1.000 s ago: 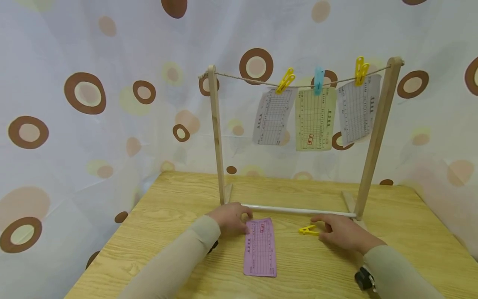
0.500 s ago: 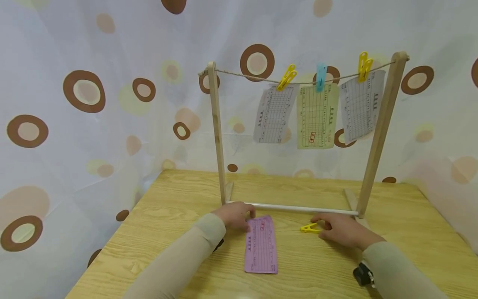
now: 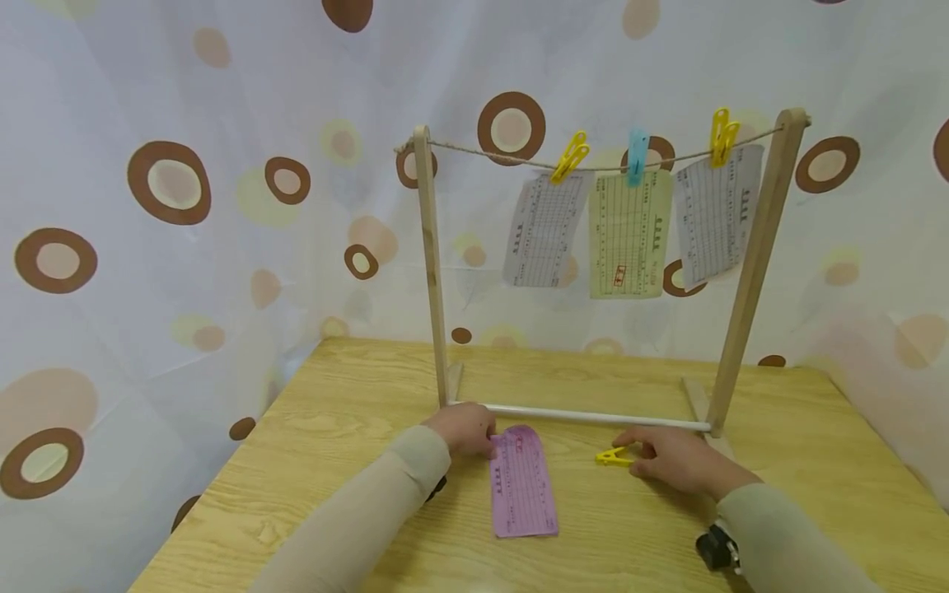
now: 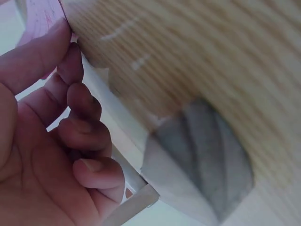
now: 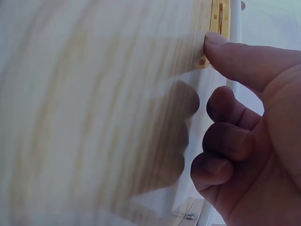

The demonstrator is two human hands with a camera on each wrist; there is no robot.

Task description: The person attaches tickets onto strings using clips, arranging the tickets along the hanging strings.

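Observation:
A purple printed paper slip (image 3: 523,486) lies on the table, its far edge bowed up. My left hand (image 3: 467,430) pinches its far left corner between thumb and forefinger, the other fingers curled. The left wrist view shows a bit of the purple slip (image 4: 40,21) past the thumb. To the right, my right hand (image 3: 678,459) holds a yellow clothespin (image 3: 612,457) by its handle end, prongs pointing left. In the right wrist view the thumb presses the yellow clothespin (image 5: 225,21); the forefinger is hidden behind it.
A wooden frame (image 3: 432,263) stands behind the hands, with a white rod (image 3: 593,416) along its base. From its string (image 3: 489,154) hang a grey slip (image 3: 547,231), a yellow-green slip (image 3: 630,239) and another grey slip (image 3: 719,218), each clipped. A patterned curtain (image 3: 245,99) surrounds the table.
The left fingers have closed on the slip's corner; its far edge has bowed up and its near end has shifted slightly right. The right hand has barely moved, staying at the clothespin.

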